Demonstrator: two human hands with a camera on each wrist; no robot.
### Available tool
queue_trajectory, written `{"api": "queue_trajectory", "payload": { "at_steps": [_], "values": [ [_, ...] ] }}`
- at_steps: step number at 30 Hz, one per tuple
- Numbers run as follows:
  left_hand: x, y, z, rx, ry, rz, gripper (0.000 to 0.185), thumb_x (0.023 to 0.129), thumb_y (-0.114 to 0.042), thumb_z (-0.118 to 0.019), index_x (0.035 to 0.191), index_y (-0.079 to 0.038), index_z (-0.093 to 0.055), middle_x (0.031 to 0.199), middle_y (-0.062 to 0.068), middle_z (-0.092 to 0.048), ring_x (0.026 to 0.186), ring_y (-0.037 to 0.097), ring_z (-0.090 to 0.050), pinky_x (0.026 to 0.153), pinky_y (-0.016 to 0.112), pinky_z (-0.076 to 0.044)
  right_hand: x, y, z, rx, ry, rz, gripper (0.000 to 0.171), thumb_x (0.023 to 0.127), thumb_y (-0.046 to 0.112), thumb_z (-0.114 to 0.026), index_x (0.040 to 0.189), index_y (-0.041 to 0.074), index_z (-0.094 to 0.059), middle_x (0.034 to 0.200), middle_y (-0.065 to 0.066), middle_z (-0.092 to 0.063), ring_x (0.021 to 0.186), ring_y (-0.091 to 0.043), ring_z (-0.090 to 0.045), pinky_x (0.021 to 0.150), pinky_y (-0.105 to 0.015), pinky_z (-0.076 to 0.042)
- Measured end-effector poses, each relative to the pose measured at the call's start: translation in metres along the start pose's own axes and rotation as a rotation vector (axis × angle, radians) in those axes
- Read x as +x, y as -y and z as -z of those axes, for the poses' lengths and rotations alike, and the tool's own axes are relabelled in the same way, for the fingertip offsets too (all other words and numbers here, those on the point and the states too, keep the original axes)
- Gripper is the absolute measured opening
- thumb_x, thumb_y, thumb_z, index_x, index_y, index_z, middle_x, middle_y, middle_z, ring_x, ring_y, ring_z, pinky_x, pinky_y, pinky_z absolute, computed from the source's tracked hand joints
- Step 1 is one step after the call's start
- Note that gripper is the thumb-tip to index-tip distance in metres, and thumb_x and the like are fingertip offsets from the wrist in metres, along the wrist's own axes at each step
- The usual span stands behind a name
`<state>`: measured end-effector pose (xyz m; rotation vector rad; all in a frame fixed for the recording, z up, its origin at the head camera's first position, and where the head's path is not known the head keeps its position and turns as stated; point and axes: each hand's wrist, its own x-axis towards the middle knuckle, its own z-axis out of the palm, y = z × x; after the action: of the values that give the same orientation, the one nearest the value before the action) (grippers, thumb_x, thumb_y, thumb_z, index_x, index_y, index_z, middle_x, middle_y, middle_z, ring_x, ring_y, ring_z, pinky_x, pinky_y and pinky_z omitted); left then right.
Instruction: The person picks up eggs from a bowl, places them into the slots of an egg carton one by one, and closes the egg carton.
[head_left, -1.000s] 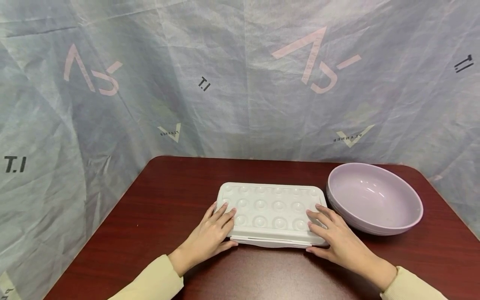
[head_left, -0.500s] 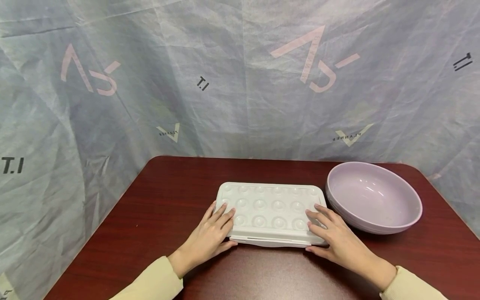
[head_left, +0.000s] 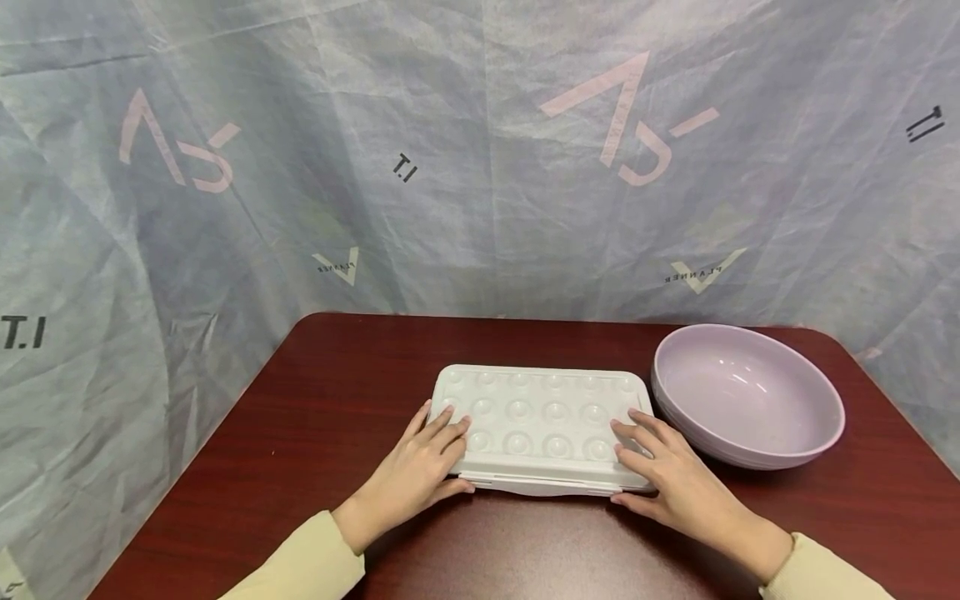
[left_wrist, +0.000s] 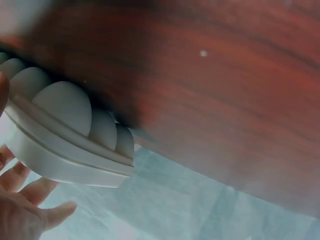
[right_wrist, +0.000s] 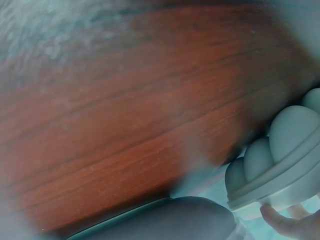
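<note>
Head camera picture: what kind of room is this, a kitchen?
Probably not a kitchen; more likely a curtained-off recording booth. Printed grey sheeting hangs behind a dark red wooden table, which bears only a white egg box and a lilac bowl.

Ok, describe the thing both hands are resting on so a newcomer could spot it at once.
On the dark red wooden table, near its front middle, lies a flat white rectangular egg box. Its closed lid has rows of round dimples, unlike the smooth, round lilac bowl beside it.
</note>
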<state>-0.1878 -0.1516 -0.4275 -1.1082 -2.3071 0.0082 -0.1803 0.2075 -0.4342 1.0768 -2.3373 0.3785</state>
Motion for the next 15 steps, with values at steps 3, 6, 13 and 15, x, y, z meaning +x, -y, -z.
{"api": "queue_trajectory", "payload": {
  "at_steps": [3,6,13,15],
  "values": [
    [0.0025,-0.0002,-0.0006,0.051,0.027,0.001,0.048,0.067,-0.042,-0.076,0.095,-0.008,-0.056,0.120,0.009,-0.059,0.115,0.035,-0.054,0.099,0.054,-0.034,0.0011,-0.0004,0.0004,0.001,-0.008,0.001,0.041,0.062,0.039,-0.078,0.092,0.016,-0.062,0.118,-0.009,-0.057,0.120,-0.038,-0.043,0.101,-0.041,-0.025],
    [0.0022,-0.0006,-0.0012,0.100,0.064,0.007,0.049,0.062,-0.033,-0.082,0.096,-0.009,-0.055,0.122,0.008,-0.058,0.116,0.033,-0.053,0.101,0.053,-0.033,0.0016,0.0006,-0.0001,0.006,-0.005,0.000,0.040,0.063,0.039,-0.078,0.091,0.017,-0.062,0.119,-0.008,-0.057,0.120,-0.038,-0.043,0.100,-0.041,-0.026],
    [0.0003,-0.0021,0.0000,0.075,0.074,0.007,0.050,0.061,-0.031,-0.083,0.096,-0.009,-0.056,0.123,0.008,-0.057,0.117,0.033,-0.052,0.102,0.055,-0.031,-0.0009,0.0035,0.0013,-0.002,0.010,-0.006,0.040,0.062,0.039,-0.079,0.091,0.018,-0.061,0.119,-0.007,-0.057,0.120,-0.036,-0.042,0.100,-0.039,-0.024],
    [0.0010,-0.0012,-0.0004,0.066,0.072,0.010,0.051,0.063,-0.038,-0.081,0.097,-0.009,-0.055,0.124,0.008,-0.056,0.118,0.033,-0.051,0.102,0.054,-0.031,-0.0003,0.0023,0.0024,-0.001,0.007,-0.007,0.040,0.062,0.040,-0.078,0.091,0.018,-0.061,0.119,-0.007,-0.057,0.120,-0.036,-0.042,0.101,-0.038,-0.023]
  ]
}}
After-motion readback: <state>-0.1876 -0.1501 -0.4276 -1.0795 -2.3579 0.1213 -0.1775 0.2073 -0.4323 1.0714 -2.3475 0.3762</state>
